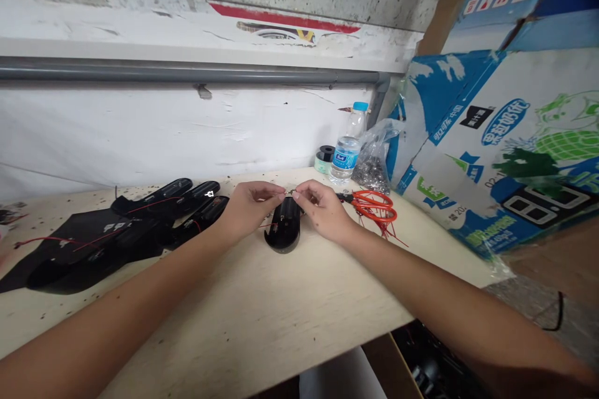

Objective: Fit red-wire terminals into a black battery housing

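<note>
My left hand [248, 209] and my right hand [322, 212] meet above the bench, their fingertips pinching a short thin wire with a small metal end [291, 192]. Directly below them stands a black plastic battery holder [283, 229], with a red wire coming from its left side. Left of my left hand lie several similar black holders [201, 215] with red leads, piled partly on a black sheet [79, 243]. Right of my right hand are red-handled scissors [374, 209], their black tip pointing towards my hand.
The pale, speckled wooden bench [281, 305] ends in a front edge below my arms. At its back stand a water bottle [346, 149], a spool of tape [325, 159] and a plastic bag of small metal parts [372, 168]. A large printed carton [491, 143] stands at right; a grey pipe [187, 72] runs along the wall.
</note>
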The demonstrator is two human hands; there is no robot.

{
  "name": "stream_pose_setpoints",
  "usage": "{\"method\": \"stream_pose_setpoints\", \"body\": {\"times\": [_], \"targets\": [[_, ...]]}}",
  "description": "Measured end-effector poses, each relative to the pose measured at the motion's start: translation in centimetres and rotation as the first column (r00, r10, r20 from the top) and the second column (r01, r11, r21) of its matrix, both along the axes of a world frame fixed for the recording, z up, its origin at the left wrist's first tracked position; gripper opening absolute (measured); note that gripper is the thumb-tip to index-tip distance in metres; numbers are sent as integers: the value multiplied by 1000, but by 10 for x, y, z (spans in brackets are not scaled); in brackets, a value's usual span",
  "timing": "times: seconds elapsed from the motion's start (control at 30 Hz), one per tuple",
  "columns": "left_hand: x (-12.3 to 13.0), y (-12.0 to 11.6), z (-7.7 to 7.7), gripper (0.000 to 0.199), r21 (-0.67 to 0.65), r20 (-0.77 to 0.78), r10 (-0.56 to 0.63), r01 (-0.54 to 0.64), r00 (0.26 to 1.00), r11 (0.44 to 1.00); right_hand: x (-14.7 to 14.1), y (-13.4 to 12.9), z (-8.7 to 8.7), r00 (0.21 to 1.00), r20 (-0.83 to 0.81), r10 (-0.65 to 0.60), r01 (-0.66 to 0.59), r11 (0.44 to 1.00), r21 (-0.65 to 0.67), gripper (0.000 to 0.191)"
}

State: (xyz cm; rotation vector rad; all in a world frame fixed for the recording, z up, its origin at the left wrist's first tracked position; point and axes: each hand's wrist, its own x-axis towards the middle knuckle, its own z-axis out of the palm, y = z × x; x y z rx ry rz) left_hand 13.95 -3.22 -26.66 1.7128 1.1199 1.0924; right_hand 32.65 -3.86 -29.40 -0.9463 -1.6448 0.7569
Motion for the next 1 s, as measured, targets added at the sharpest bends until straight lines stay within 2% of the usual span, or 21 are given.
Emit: {"method": "stream_pose_setpoints", "body": {"times": [0.13,0.3,0.5,0.73,1.0], "targets": [[0,-2,2,26,172,-129,15,8,991,985,0,-5,4,988,147,-50,24,984,174,12],[2,-7,0,21,287,-237,12,59,971,956,1,-9,5,979,202,-33,-24,962,271,12],[0,-5,-4,17,423,-324,55,93,945,901,1,-10,6,972,229,-52,-14,960,279,14],[0,-5,-5,16,463,-311,51,105,949,880,1,-12,8,946,321,-46,-46,960,275,20],[0,-8,-2,24,532,-348,66,139,935,835,1,-15,9,944,323,-64,-32,959,281,24]]}}
